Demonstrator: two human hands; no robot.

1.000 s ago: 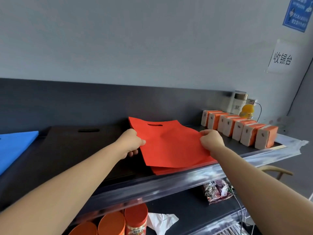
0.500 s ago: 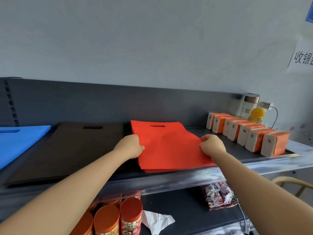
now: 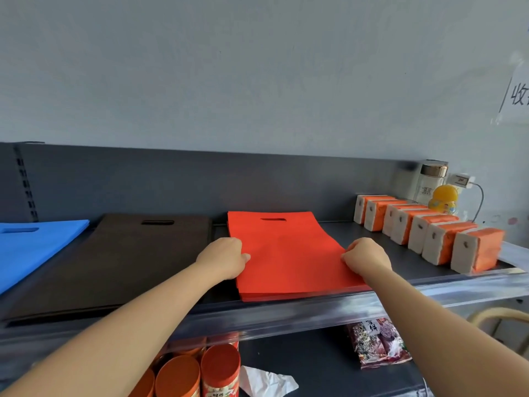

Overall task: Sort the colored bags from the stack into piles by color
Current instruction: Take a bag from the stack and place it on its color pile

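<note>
In the head view, the red pile (image 3: 286,253) is seen on the shelf (image 3: 357,233), with its side edges pinched by the curled fingers of the left hand (image 3: 226,257) and the right hand (image 3: 365,257). If the edges are tugged unevenly, the bags could be skewed or slid over the front rail (image 3: 315,310). The brown pile (image 3: 114,259) lies just left of the red pile, with the blue pile (image 3: 31,245) beyond it. Room to its right is limited by the orange packs (image 3: 429,227).

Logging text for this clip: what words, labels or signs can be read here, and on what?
"收", cut off by the frame edge: paper sign on the wall.
Snack packet on the lower shelf: characters too blurred.
Glass jar label: too small.
Orange cans: print too small.
Yellow bottle: label blurred.
</note>
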